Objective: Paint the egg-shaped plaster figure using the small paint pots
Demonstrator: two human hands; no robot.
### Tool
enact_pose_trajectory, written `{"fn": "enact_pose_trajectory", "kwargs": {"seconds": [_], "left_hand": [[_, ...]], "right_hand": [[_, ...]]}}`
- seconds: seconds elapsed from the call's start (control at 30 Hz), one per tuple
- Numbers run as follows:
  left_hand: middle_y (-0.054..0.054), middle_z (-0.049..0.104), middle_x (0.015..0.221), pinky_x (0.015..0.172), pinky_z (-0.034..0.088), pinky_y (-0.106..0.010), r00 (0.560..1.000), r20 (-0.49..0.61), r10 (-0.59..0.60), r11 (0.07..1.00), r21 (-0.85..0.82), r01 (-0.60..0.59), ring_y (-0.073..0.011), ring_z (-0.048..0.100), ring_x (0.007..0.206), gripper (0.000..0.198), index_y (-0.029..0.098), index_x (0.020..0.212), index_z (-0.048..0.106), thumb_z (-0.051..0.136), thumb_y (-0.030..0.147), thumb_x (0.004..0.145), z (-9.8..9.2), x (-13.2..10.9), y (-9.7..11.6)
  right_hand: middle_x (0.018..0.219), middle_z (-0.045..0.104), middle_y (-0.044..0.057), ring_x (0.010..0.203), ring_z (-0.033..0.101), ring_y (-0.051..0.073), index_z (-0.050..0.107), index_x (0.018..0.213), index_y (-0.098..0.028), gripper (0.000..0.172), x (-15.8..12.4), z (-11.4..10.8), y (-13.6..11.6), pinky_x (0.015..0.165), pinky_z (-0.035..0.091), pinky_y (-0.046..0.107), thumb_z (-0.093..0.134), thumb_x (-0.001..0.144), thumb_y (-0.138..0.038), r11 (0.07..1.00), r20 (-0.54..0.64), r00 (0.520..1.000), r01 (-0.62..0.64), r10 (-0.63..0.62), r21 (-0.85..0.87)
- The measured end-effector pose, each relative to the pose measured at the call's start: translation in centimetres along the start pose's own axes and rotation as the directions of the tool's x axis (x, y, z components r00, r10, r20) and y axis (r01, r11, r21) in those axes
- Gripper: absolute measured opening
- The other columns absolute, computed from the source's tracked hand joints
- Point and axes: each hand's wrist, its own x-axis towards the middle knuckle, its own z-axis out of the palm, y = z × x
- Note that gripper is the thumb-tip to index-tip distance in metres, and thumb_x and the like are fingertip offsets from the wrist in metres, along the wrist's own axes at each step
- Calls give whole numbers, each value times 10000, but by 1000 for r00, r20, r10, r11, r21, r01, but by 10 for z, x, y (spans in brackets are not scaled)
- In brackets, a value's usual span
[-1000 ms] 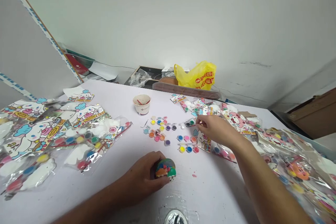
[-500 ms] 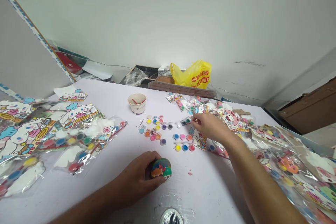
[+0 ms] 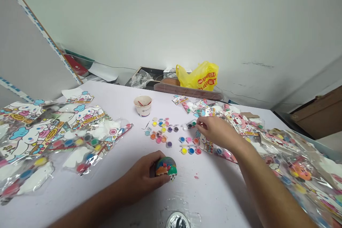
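Note:
A small painted figure (image 3: 166, 166), green, orange, red and blue, rests in my left hand (image 3: 149, 172), whose thumb and fingers wrap round its left side. My right hand (image 3: 211, 128) reaches to a short strip of paint pots (image 3: 189, 125) with white, black and green paint. Its fingers are pinched together at the green end; what lies between them is too small to make out. More paint pots (image 3: 161, 137) in many colours stand in groups between the hands and a paper cup (image 3: 142, 106), which has a red stick inside. A thin brush tip (image 3: 147, 124) lies left of the pots.
Clear packets with white figures, paints and cartoon cards cover the left side (image 3: 77, 135) and the right side (image 3: 278, 156) of the white table (image 3: 120, 192). A yellow plastic bag (image 3: 199, 76) sits in a tray at the back. A round silver object (image 3: 177, 221) is at the near edge.
The whole view has shifted slightly, so things appear a little further right. My left hand still holds the figure, and my right hand stays at the green end of the short paint strip.

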Motion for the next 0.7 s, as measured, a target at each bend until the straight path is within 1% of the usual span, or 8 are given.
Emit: {"fn": "enact_pose_trajectory", "kwargs": {"seconds": [0.07,0.33,0.47,0.7], "left_hand": [[42,448,764,621,313,-263,1000,5,4,1000,-23,-4,-143,398,706,192,191,835,501,626,335,861,0,1,0],[38,452,758,616,313,-258,1000,7,-19,1000,3,19,-142,400,697,196,192,823,493,617,341,853,0,1,2],[33,454,761,617,324,-258,1000,3,-23,999,41,23,-145,403,700,202,192,825,491,611,352,850,0,0,3],[34,456,760,618,324,-260,1000,-1,-24,999,49,24,-145,405,698,204,190,833,499,623,351,838,0,2,5]], "right_hand": [[769,722,32,624,593,167,671,816,-217,202,1,2,1,509,251,247,499,915,-256,1000,-5,1000,-2,2,2],[792,731,21,653,614,172,685,942,-227,170,7,9,1,514,268,245,518,907,-224,1000,-22,1000,-11,12,15],[781,726,23,644,614,172,694,935,-224,176,8,10,0,521,277,248,522,901,-207,1000,-11,1000,-4,4,18],[783,721,29,661,623,172,694,932,-224,189,7,9,-3,523,294,251,506,921,-215,999,8,1000,3,-4,35]]}}
